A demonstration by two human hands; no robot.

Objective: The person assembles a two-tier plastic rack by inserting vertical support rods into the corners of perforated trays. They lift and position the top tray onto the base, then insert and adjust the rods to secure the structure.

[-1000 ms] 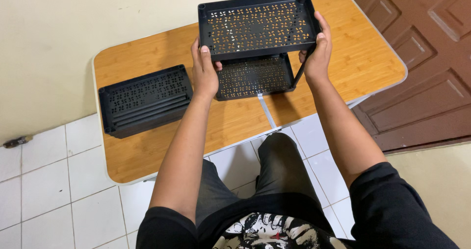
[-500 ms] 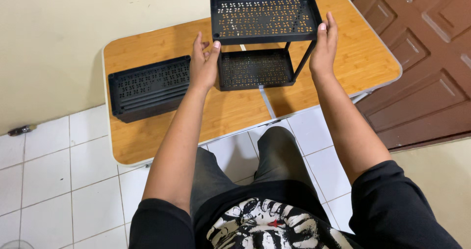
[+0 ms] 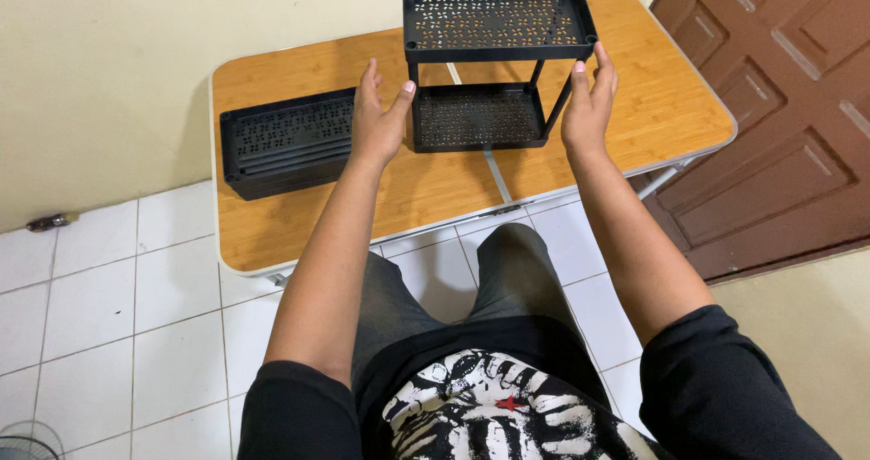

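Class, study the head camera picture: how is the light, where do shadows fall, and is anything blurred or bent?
Head view: soft, even light with no glare; the black two-tier rack casts a faint shadow on the wooden table; both hands are sharp, left hand and right hand; the wide lens bends the table edges slightly.

Between the left hand (image 3: pixel 377 120) and the right hand (image 3: pixel 586 106): black two-tier plastic rack (image 3: pixel 494 57), both shelves pierced all over with small four-petal cut-outs, orange-brown showing through the holes. Left of the left hand: black stack of shelf trays (image 3: pixel 285 143), same petal perforation on top, plain ribbed sides. Under both hands: folding table (image 3: pixel 453 188) in warm honey-orange bamboo grain, pale grey rim, a light seam down the middle. Right of the right hand: dark reddish-brown panelled door (image 3: pixel 770 106). Below the forearms: white square floor tiles (image 3: pixel 118 315) with grey grout, dark grey trousers (image 3: pixel 507 288), black shirt (image 3: pixel 489 406) with a white-and-red print. Beyond the fingertips: cream wall (image 3: pixel 136 43).
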